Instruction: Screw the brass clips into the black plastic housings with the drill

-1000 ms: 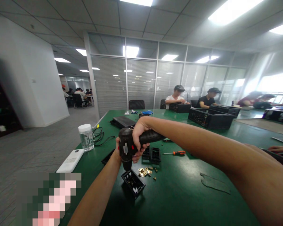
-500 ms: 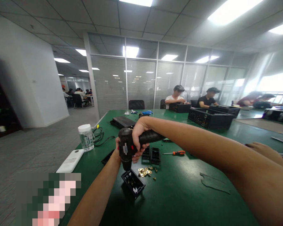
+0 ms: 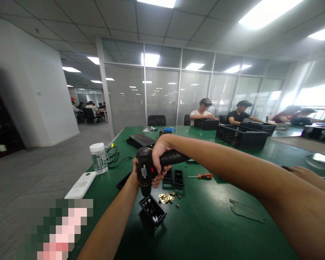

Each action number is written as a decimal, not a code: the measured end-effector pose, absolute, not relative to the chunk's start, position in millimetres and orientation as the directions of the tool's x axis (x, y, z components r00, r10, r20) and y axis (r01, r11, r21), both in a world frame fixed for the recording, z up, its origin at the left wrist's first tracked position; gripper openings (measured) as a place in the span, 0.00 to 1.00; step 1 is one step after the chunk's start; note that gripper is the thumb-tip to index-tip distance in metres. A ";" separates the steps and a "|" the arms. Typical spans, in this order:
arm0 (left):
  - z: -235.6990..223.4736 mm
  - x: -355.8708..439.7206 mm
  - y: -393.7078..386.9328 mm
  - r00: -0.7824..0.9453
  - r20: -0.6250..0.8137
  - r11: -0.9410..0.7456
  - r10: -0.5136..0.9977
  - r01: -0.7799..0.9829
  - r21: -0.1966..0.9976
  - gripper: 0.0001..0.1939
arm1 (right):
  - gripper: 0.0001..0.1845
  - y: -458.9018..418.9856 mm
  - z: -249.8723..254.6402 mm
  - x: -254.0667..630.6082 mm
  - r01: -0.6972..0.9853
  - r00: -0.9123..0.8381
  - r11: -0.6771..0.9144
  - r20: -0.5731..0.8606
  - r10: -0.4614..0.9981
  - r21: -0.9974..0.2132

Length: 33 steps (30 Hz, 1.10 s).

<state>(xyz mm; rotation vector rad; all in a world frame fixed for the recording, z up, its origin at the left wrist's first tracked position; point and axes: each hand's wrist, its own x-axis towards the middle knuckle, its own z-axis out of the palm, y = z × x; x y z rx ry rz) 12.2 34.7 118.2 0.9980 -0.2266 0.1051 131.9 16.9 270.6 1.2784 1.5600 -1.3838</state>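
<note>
A black cordless drill (image 3: 144,169) points downward, its chuck at the far end of a small black plastic box (image 3: 153,213). My right hand (image 3: 160,153) is wrapped over the drill where the handle meets the body. My left hand (image 3: 135,176) closes around the drill's body from the left and is partly hidden behind it. Metal pieces show inside the box, but the drill's tip is out of sight. Close by on the right lie several brass brackets (image 3: 165,198) and brass screws (image 3: 177,205).
More black boxes (image 3: 178,179) stand behind the brackets. An orange-handled screwdriver (image 3: 205,176) lies to the right, near a thin dark strip (image 3: 246,211). A clear jar (image 3: 99,159) and white power bank (image 3: 81,185) sit left. Co-workers sit beyond large black cases (image 3: 242,136).
My hands, the drill and the box hold the same position. At the right edge a co-worker's hand has shifted, and a person in black at the back has stretched out an arm.
</note>
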 end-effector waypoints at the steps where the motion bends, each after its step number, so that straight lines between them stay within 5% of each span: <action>1: 118.7 12.5 34.3 0.969 0.245 0.541 -0.017 -0.197 0.817 0.51 | 0.10 16.4 270.8 131.9 0.952 -0.284 -0.050 -0.932 0.226 -0.303; 33: 119.8 12.5 33.4 0.971 0.239 0.530 -0.001 -0.202 0.823 0.50 | 0.09 11.0 275.0 130.4 0.955 -0.270 -0.057 -0.932 0.242 -0.292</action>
